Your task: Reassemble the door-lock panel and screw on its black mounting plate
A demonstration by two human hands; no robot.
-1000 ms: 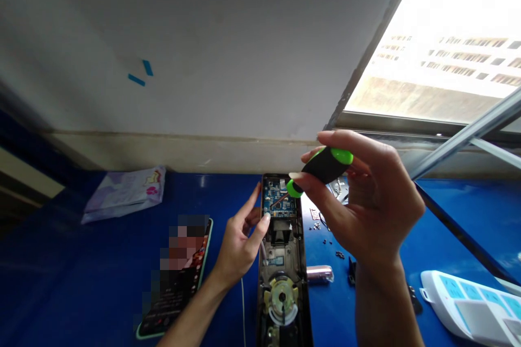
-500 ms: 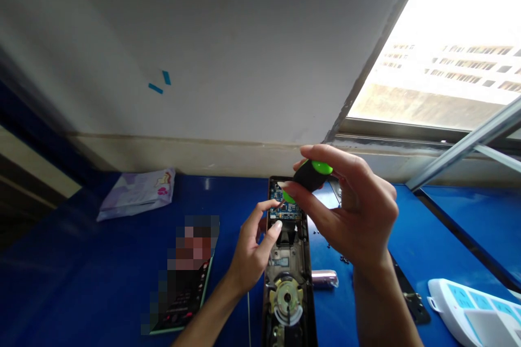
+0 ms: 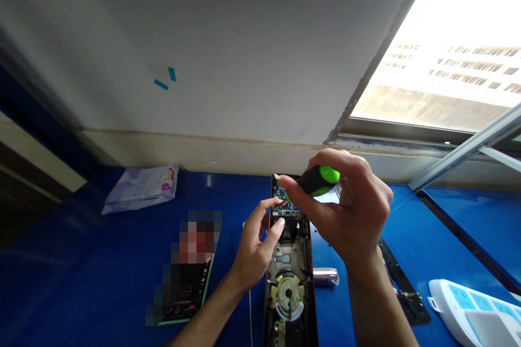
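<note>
An opened door-lock body (image 3: pixel 290 276) lies lengthwise on the blue table (image 3: pixel 101 260), with a blue circuit board (image 3: pixel 280 203) at its far end and a round brass part (image 3: pixel 288 294) nearer me. My right hand (image 3: pixel 350 217) is closed round a black and green screwdriver (image 3: pixel 319 180) held over the circuit board. My left hand (image 3: pixel 258 246) rests at the lock's left edge, fingertips bent and touching beside the board; it holds nothing I can see.
A phone (image 3: pixel 189 276) lies left of the lock. A pastel packet (image 3: pixel 140 188) sits at the back left by the wall. A small pink cylinder (image 3: pixel 325 276), a black plate (image 3: pixel 401 282) and a white power strip (image 3: pixel 476 312) lie to the right.
My right hand has lowered the screwdriver and brought it closer to the circuit board. My left fingers have curled in toward the board. The view has shifted slightly.
</note>
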